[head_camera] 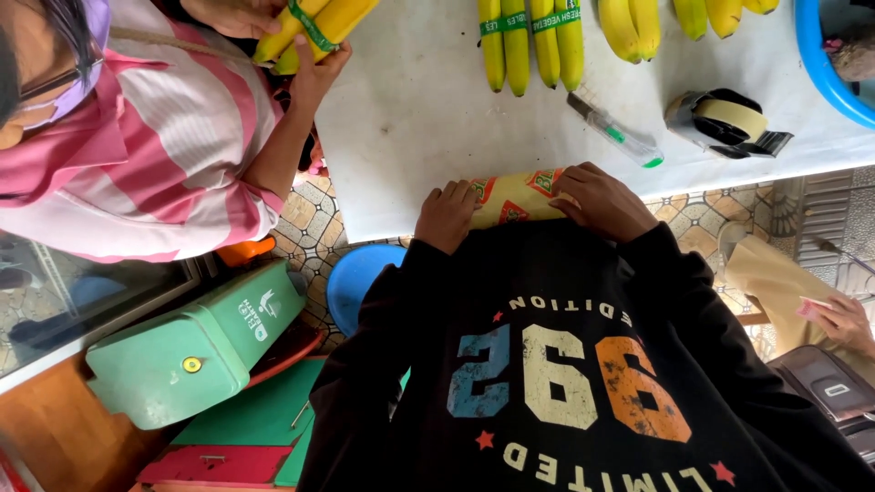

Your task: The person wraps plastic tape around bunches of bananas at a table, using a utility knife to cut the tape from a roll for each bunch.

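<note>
Hands of the person meet at the near edge of a white table (pixel 410 137). Left hand (pixel 447 216) is curled closed over one end of a yellow printed packet (pixel 515 199); right hand (pixel 603 202) is closed over the other end, fingers bent across the top. The packet lies between both hands, flat at the table edge, touching each.

Beyond the right hand, near it, lies a clear-bodied pen-like tool with a green tip (pixel 615 135). Further out and to that hand's outer side sits a tape dispenser (pixel 725 123) with a roll of pale tape. A blue basin (pixel 825 64) stands past the dispenser at the table corner. Across the far edge lie banded bananas (pixel 530 41) and loose bananas (pixel 629 25), well apart from both hands. Nothing lies between the hands and the packet.

Beyond the left hand, to its outer side, another person in a pink striped shirt (pixel 155 137) holds a banded banana bunch (pixel 314 27) with both hands at the table corner.

Below the table edge, patterned floor tiles (pixel 310 228) show, with a blue stool (pixel 360 282) and a green box (pixel 196 346) beside it. A third person's hand (pixel 843 323) appears to the far right.
</note>
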